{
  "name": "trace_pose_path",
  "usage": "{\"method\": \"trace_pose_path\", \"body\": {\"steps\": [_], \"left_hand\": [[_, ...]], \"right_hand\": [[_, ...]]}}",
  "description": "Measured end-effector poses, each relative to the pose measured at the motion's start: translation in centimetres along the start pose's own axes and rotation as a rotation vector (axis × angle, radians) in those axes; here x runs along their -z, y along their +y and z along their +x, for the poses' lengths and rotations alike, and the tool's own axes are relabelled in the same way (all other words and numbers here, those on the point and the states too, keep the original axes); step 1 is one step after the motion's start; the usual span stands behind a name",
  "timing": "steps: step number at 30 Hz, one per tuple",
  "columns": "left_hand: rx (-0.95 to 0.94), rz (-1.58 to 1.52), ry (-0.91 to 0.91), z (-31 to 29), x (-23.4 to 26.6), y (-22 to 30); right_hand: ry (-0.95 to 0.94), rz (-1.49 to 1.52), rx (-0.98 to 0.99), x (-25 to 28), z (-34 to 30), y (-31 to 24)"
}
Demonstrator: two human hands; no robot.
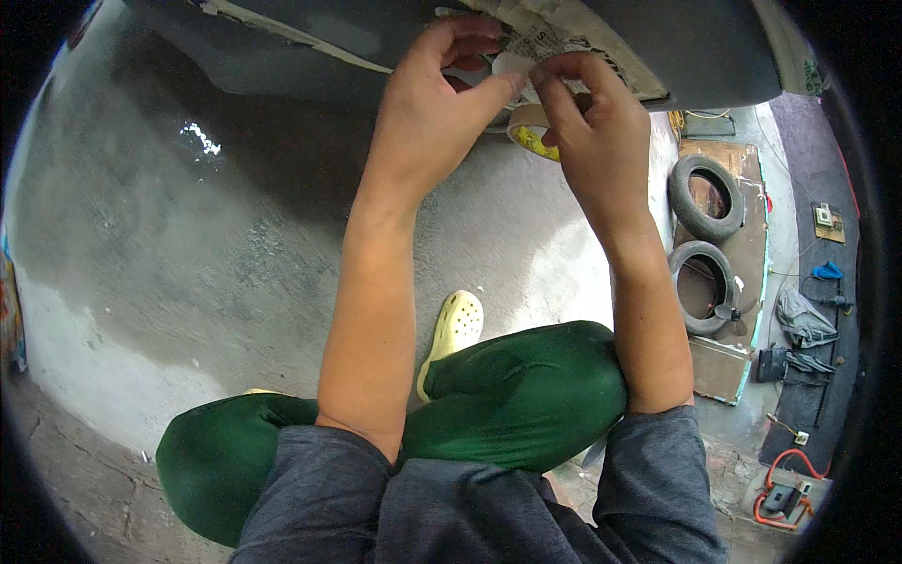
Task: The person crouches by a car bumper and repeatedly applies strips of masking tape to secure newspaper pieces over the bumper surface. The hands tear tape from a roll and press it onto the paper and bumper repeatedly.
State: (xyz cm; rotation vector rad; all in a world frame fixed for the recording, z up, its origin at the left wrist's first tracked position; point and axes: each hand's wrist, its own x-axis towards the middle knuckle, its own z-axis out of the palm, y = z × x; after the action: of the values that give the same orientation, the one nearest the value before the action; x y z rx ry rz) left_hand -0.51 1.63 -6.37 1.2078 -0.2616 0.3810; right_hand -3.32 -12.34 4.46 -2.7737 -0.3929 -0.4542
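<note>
In front of me is a dark grey body panel (310, 70), apparently of a car, partly covered with printed newspaper (545, 38) edged by pale masking tape (644, 80). My right hand (601, 127) is closed, thumb and forefinger pinched together at the tape; a roll of masking tape (529, 130) with a yellow inner core hangs under its fingers. Close beside it, my left hand (437, 108) is curled, its thumb against a short whitish strip (512, 64) that looks like tape. The thumb tip nearly meets my right fingertips. Some of the left fingers' grip is hidden.
Grey concrete floor (272, 235) lies beneath, with my pale yellow clog (458, 324) on it. At right, two tyres (707, 197) rest on a brown board (728, 371). Farther right are a crumpled grey bag (805, 318) and an orange cable (789, 456) by an electrical box.
</note>
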Motion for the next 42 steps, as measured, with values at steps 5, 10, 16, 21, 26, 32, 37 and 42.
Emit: {"method": "trace_pose_path", "body": {"steps": [5, 10, 16, 21, 26, 32, 37, 42], "left_hand": [[0.166, 0.041, -0.065, -0.5, 0.2, 2.1], [0.163, 0.026, -0.068, -0.4, 0.2, 2.1], [0.147, 0.040, -0.052, -0.4, 0.1, 1.4], [0.175, 0.173, -0.098, -0.4, -0.2, 2.3], [0.099, 0.104, -0.059, -0.3, -0.1, 1.8], [0.170, -0.013, -0.031, -0.8, -0.5, 0.8], [0.266, -0.106, -0.005, -0.9, -0.8, 1.2], [0.278, -0.106, 0.014, -0.6, -0.7, 1.4]], "right_hand": [[0.023, 0.019, 0.068, -0.1, -0.1, -0.4], [-0.008, -0.026, 0.065, 0.2, -0.2, -0.4], [0.005, 0.139, -0.159, 0.0, -0.4, -1.2], [0.015, 0.014, -0.009, 0.9, -0.7, -0.4], [-0.065, 0.025, 0.013, 0.1, -0.3, -0.6], [-0.105, 0.491, -0.289, -1.5, -0.5, 0.2], [-0.130, 0.793, -0.555, -1.9, -0.5, -0.9], [-0.169, 0.736, -0.513, -1.4, -0.8, -1.7]]}}
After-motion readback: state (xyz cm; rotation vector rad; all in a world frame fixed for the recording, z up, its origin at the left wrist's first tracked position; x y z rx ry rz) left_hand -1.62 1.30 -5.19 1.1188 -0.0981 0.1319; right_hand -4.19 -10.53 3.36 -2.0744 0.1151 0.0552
